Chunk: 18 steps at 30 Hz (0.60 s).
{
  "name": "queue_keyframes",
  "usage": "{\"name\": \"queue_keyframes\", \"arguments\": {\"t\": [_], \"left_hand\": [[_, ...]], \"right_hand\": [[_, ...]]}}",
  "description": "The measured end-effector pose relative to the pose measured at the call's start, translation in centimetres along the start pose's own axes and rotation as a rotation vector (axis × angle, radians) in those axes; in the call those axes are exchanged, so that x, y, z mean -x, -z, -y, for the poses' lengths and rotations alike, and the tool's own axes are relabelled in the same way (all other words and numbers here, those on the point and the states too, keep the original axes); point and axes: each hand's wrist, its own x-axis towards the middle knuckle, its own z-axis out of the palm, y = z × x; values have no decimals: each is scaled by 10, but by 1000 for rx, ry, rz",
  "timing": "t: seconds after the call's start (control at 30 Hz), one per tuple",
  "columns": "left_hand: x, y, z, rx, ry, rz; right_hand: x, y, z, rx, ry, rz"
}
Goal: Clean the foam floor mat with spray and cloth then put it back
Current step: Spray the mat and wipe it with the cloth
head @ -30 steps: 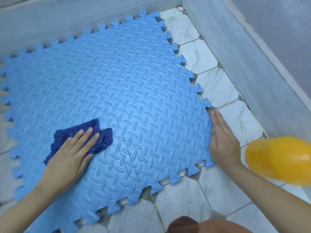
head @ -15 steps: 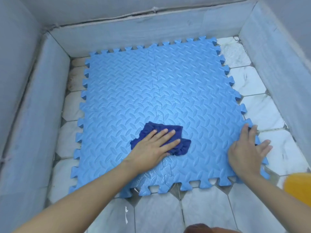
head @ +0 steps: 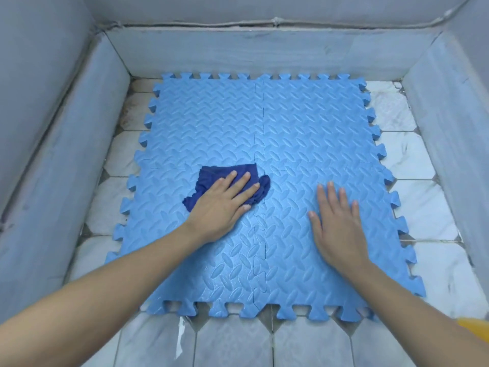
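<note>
A light blue foam floor mat [head: 304,133] made of interlocked tiles lies flat on the tiled floor. A crumpled dark blue cloth [head: 211,178] rests near the mat's middle. My left hand [head: 225,205] lies flat on the cloth with fingers spread, pressing it onto the mat. My right hand [head: 338,223] is laid flat and bare on the mat's right near part, fingers apart, holding nothing. A yellow object [head: 476,327], possibly the spray bottle, shows only as a sliver at the right edge behind my right forearm.
White marble-look floor tiles [head: 412,157] show around the mat on every side. Low grey stone walls [head: 251,54] enclose the floor at the left, back and right, close to the mat's edges.
My left hand has slid the cloth from the mat's left near part toward its middle. My right hand has moved off the mat's right edge onto its surface. The view has pulled back.
</note>
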Motion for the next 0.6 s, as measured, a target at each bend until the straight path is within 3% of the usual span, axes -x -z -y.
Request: {"name": "queue_keyframes", "arguments": {"t": [0.07, 0.13, 0.23, 0.33, 0.4, 0.6], "left_hand": [[7, -9, -25, -45, -213, 7], [9, -12, -28, -71, -301, 51], [-11, -4, 9, 5, -5, -41], [-39, 5, 53, 102, 353, -91], [-47, 6, 60, 107, 395, -84], [-17, -5, 14, 66, 275, -73]], "right_hand": [[-25, -2, 16, 114, 167, 27], [-44, -3, 17, 160, 162, 67], [-52, -6, 5, 77, 42, 37], [-50, -7, 3, 59, 56, 20], [-49, -7, 3, 61, 57, 27], [-21, -2, -20, 122, 41, 72]]}}
